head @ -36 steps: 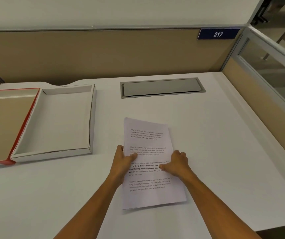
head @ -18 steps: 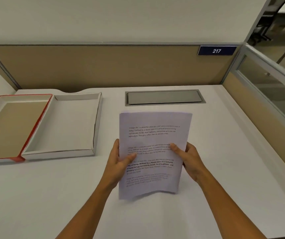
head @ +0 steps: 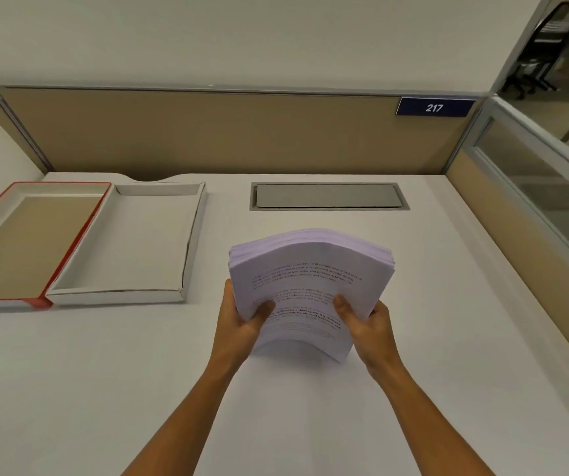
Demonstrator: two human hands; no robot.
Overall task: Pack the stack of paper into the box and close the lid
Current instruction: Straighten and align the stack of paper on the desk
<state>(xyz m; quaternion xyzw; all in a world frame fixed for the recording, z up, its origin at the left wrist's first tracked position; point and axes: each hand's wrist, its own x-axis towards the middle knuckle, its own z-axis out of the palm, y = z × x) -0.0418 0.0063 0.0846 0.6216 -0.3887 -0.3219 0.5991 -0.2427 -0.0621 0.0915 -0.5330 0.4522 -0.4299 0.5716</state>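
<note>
A thick stack of printed white paper [head: 310, 280] stands almost upright on its lower edge on the desk, bowed across the middle. My left hand [head: 242, 321] grips its left side, thumb on the front sheet. My right hand [head: 365, 324] grips its right side the same way. To the left, the shallow white box [head: 121, 297] lies open with nothing in it. Its red-edged lid [head: 8, 302] lies upside down right beside it at the far left, showing a brown inside.
A grey cable hatch [head: 327, 196] is set flush in the white desk [head: 104, 389] behind the paper. A tan partition with a blue "217" plate [head: 434, 107] closes the back; a glass-panelled divider [head: 534, 187] runs along the right side.
Both hands lifted the paper off the desk, where it lay flat, and tipped it upright onto its lower edge. The stack now bows and its top edges fan out.
</note>
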